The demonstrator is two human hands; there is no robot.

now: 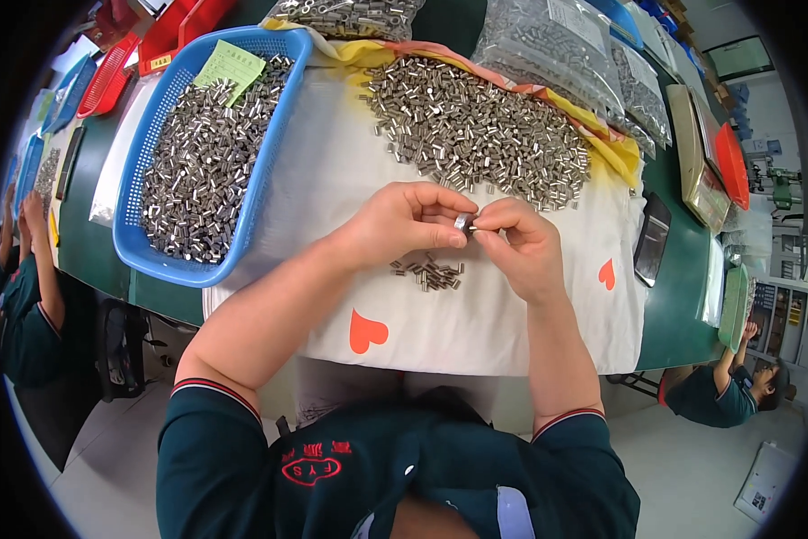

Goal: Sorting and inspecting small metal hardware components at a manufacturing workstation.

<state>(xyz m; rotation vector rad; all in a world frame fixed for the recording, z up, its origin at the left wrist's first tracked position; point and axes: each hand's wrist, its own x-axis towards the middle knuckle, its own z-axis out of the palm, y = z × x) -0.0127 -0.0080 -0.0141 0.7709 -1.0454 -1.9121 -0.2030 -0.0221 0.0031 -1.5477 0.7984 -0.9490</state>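
Note:
My left hand (407, 220) pinches a small silver metal sleeve (461, 221) between thumb and fingers. My right hand (518, 244) meets it fingertip to fingertip and grips the same small part from the right. Both hands hover over a white cloth (476, 328) with red hearts. Just below the hands lies a small cluster of metal sleeves (429, 272). A big loose heap of the same sleeves (476, 130) is spread on the cloth beyond the hands.
A blue perforated basket (278, 108) full of metal sleeves with a green slip stands at the left. Clear bags of parts (548, 45) lie at the back. Red trays, a dark phone (651, 238) and other seated people (723, 391) line the green table.

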